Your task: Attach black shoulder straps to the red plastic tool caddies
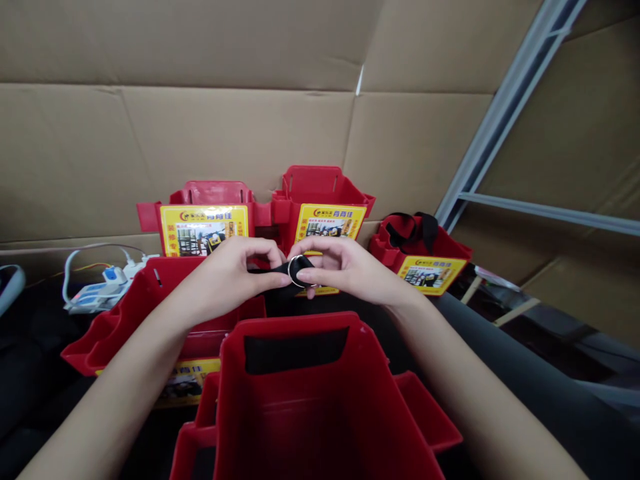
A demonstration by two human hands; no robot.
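- Left hand point(245, 267): thumb and fingers pinching black strap point(299, 267).
- Right hand point(345, 268): pinching metal ring point(289, 272) and strap, just beside left fingertips.
- Red bin point(300, 390): nearer the body than both hands; bottom too dark to read.
- Smaller-looking bin point(387, 250), right of right hand: black webbing point(429, 230) inside.

Black strap point(296, 266), bunched up, shows inside thin shiny metal ring point(289, 272). Both held up past far rim of front red bin point(300, 393); bin open-topped, wide slot in far wall.
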